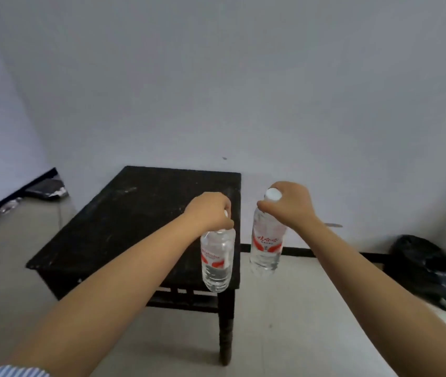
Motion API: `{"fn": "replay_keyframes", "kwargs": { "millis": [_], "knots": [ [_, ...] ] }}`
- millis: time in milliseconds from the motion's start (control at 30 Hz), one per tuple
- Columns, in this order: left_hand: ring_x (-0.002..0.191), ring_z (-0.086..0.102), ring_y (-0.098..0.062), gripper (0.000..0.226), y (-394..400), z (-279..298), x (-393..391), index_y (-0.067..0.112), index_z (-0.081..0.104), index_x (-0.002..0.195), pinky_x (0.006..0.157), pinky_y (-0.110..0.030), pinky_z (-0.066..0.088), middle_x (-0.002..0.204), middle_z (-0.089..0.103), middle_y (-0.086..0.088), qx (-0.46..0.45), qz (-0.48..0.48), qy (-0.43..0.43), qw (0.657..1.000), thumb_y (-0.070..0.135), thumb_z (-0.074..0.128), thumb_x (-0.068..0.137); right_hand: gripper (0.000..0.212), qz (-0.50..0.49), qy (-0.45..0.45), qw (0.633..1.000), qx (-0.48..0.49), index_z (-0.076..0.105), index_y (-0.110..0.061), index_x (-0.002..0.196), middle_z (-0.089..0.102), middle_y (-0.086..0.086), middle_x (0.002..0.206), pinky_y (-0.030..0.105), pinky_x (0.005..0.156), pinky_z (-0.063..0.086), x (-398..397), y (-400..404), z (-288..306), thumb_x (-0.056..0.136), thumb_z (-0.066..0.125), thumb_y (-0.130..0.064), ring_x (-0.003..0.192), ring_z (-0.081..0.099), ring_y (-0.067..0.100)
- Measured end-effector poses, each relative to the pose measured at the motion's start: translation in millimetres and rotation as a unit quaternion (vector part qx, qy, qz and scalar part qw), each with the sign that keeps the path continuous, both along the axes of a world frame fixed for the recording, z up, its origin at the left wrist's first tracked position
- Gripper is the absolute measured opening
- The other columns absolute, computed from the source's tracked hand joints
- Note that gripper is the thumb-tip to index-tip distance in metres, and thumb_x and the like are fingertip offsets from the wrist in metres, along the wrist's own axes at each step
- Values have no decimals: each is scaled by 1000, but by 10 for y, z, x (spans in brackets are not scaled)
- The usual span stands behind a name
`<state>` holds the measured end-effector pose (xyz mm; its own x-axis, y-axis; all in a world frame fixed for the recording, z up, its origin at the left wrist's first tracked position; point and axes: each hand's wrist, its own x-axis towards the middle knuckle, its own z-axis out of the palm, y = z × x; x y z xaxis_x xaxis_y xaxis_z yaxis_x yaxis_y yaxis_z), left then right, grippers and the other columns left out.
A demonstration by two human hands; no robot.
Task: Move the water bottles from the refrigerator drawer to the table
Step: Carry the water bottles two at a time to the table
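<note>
My left hand (208, 210) grips the neck of a clear water bottle with a red label (217, 261), which hangs upright in the air over the right front corner of the black wooden table (135, 213). A second clear water bottle (266, 240), red-labelled with a white cap, hangs by its neck from my right hand (288, 205). This one is just beyond the table's right edge, above the floor. Neither bottle touches the table. The refrigerator drawer is out of view.
The table stands against a white wall on a pale tiled floor. A black bag (423, 270) lies on the floor at the right by the wall. Dark clutter (46, 189) lies at the far left along the black baseboard.
</note>
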<state>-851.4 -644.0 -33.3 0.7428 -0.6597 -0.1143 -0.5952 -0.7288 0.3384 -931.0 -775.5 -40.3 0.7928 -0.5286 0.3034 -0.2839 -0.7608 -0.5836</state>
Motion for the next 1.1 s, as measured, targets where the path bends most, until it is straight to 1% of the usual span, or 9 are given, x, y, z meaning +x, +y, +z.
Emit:
{"fn": "replay_keyframes", "kwargs": {
  "millis": [67, 100, 267, 367, 533, 700, 867, 1000, 1100],
  "knots": [
    [90, 59, -15, 11, 80, 3, 333, 16, 64, 95, 75, -25, 45, 109, 65, -4, 2, 38, 2, 999, 22, 62, 86, 28, 19, 7, 1000, -9, 66, -2, 90, 56, 4, 79, 32, 71, 49, 415, 12, -17, 78, 67, -27, 77, 52, 17],
    [94, 61, -17, 13, 120, 19, 501, 16, 64, 97, 77, -26, 46, 109, 65, -4, 1, 57, 4, 998, 22, 62, 86, 29, 31, 13, 999, -16, 66, -4, 92, 55, 3, 80, 31, 71, 47, 614, 28, -14, 78, 67, -29, 78, 51, 16],
    [107, 61, -23, 24, 412, 17, 1330, 11, 64, 108, 90, -31, 50, 115, 63, -7, -8, 136, 37, 990, 20, 63, 86, 32, 68, 71, 994, -37, 63, -9, 100, 53, 1, 86, 15, 51, 29, 1503, 213, -12, 80, 65, -33, 81, 48, 15],
    [111, 58, -25, 37, 649, -41, 1838, 8, 58, 117, 96, -32, 49, 120, 59, -11, -3, 158, 66, 985, 20, 68, 83, 33, 75, 122, 989, -21, 60, -10, 99, 54, 2, 88, 17, 54, 33, 2053, 369, -71, 78, 68, -34, 80, 50, 15],
    [114, 56, -25, 44, 961, -224, 2682, 10, 55, 121, 96, -33, 51, 123, 57, -11, 22, 122, 83, 989, 15, 71, 80, 31, 80, 171, 982, 27, 57, -10, 96, 55, 5, 92, 29, 78, 52, 2821, 660, -210, 76, 72, -28, 84, 56, 19],
    [115, 55, -24, 45, 1148, -337, 3460, 11, 53, 122, 93, -29, 48, 124, 56, -10, 36, 72, 75, 994, 18, 69, 81, 25, 114, 215, 968, 66, 51, -15, 90, 54, 3, 95, 22, 69, 52, 3353, 791, -342, 76, 72, -19, 87, 56, 18],
    [112, 56, -25, 44, 1067, -392, 4053, 9, 55, 120, 90, -29, 48, 120, 57, -10, 29, 36, 71, 996, 18, 69, 80, 20, 71, 207, 972, 79, 51, -15, 91, 54, 4, 94, 15, 57, 46, 3812, 754, -426, 80, 68, -19, 87, 57, 18],
    [103, 56, -22, 41, 800, -429, 4423, 8, 56, 117, 85, -29, 48, 113, 57, -9, 2, 22, 73, 997, 17, 70, 80, 31, 29, 183, 982, 48, 59, -8, 107, 54, 3, 96, 23, 67, 47, 4064, 526, -444, 81, 66, -23, 87, 54, 19],
    [91, 51, -17, 38, 440, -461, 4633, 7, 59, 113, 78, -28, 46, 100, 53, -4, -23, 9, 71, 997, 15, 71, 78, 35, 5, 177, 983, 44, 59, -6, 112, 61, 11, 108, 28, 71, 50, 4217, 194, -447, 81, 65, -22, 90, 57, 24]
  ]
}}
